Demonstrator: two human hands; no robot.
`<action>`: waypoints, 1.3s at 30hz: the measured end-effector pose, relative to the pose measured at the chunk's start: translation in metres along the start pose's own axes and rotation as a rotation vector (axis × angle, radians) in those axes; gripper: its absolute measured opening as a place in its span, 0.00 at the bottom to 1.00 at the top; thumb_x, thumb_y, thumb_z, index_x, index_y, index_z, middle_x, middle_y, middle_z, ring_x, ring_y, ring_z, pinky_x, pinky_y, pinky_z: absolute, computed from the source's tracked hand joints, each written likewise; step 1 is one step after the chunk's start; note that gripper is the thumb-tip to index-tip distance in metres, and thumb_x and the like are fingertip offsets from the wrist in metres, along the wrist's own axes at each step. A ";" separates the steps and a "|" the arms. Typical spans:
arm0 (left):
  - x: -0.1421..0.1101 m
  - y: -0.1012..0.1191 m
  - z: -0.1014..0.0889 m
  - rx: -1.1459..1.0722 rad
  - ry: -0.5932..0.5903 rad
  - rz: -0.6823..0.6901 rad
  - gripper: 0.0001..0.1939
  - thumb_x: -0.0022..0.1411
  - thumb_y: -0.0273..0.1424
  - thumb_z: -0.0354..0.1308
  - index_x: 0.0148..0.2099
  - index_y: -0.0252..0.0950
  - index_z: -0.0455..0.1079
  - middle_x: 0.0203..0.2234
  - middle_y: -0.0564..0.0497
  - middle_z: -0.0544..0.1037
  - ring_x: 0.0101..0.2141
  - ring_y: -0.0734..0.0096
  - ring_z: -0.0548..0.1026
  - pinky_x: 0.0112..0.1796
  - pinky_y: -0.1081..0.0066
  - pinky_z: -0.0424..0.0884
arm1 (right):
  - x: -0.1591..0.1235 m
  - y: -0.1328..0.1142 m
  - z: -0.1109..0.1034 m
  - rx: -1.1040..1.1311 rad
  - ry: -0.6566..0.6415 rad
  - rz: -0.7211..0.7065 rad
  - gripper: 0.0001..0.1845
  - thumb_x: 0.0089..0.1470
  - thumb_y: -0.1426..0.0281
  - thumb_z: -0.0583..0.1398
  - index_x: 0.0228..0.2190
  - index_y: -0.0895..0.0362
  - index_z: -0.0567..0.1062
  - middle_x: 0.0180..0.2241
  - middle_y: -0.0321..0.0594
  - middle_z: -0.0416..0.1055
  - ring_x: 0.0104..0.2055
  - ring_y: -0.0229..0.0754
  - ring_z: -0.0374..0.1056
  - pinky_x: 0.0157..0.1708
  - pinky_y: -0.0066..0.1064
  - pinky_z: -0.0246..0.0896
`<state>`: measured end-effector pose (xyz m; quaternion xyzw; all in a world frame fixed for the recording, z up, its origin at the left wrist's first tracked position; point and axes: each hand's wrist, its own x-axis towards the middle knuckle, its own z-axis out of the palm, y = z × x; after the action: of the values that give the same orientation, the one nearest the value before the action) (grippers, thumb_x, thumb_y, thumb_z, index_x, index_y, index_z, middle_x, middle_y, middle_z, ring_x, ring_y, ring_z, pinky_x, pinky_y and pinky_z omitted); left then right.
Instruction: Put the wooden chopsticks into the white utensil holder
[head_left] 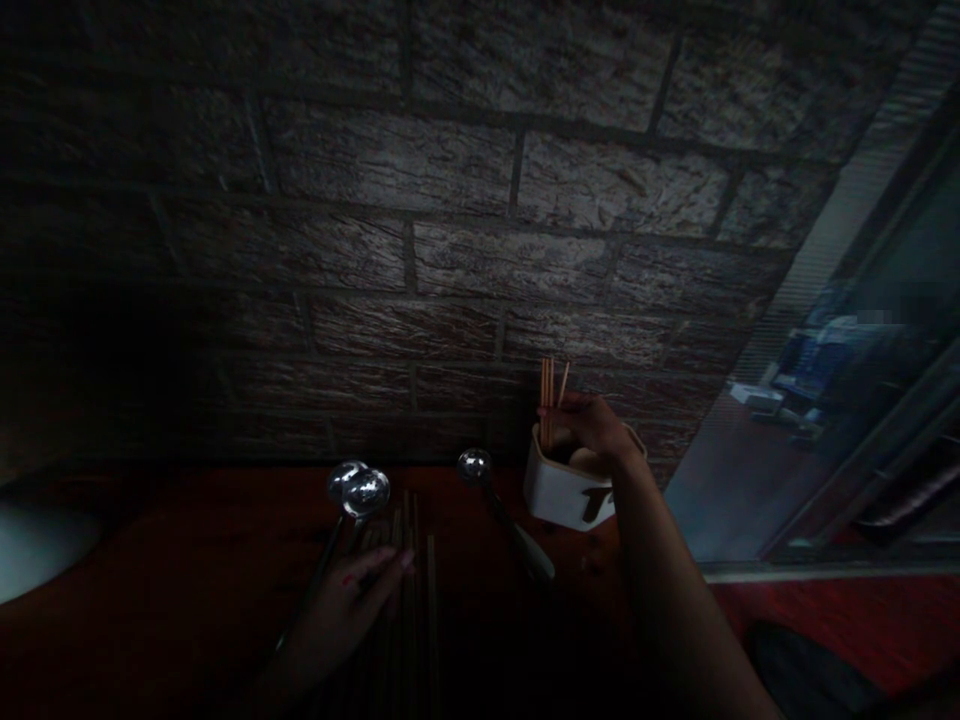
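Note:
Several light wooden chopsticks [546, 395] stand upright in my right hand [592, 425]. Its fingers pinch them at the mouth of a white holder [555, 492] with a dark mark on its front. One thinner stick leans beside them, and a pale rounded thing [589, 460] shows inside the holder. At the lower left, my left hand [349, 605] is closed over more chopsticks [409, 620] lying lengthwise on the dark table. Its thumb and forefinger lie close together; the other fingers are hidden. Two shiny metal ladles [366, 492] lie just beyond it, their bowls overlapping.
A single ladle [475, 465] with a pale handle end rests between my hands. The reddish-brown table [225, 530] meets a brick wall [465, 170]. A white rounded object [41, 550] is at the left edge. To the right are a glass door [810, 400] and red floor [862, 625].

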<state>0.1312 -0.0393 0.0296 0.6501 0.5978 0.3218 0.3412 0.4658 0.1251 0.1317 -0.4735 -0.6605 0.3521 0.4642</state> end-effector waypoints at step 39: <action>0.002 -0.005 0.001 -0.060 -0.001 -0.008 0.21 0.62 0.49 0.51 0.38 0.40 0.77 0.33 0.52 0.83 0.36 0.64 0.79 0.38 0.73 0.72 | -0.006 -0.008 -0.002 0.032 -0.061 0.081 0.17 0.36 0.60 0.72 0.26 0.57 0.75 0.24 0.36 0.74 0.25 0.36 0.69 0.21 0.25 0.63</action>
<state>0.1291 -0.0373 0.0248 0.6375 0.5903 0.3376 0.3621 0.4664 0.1166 0.1380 -0.4815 -0.6491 0.3953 0.4366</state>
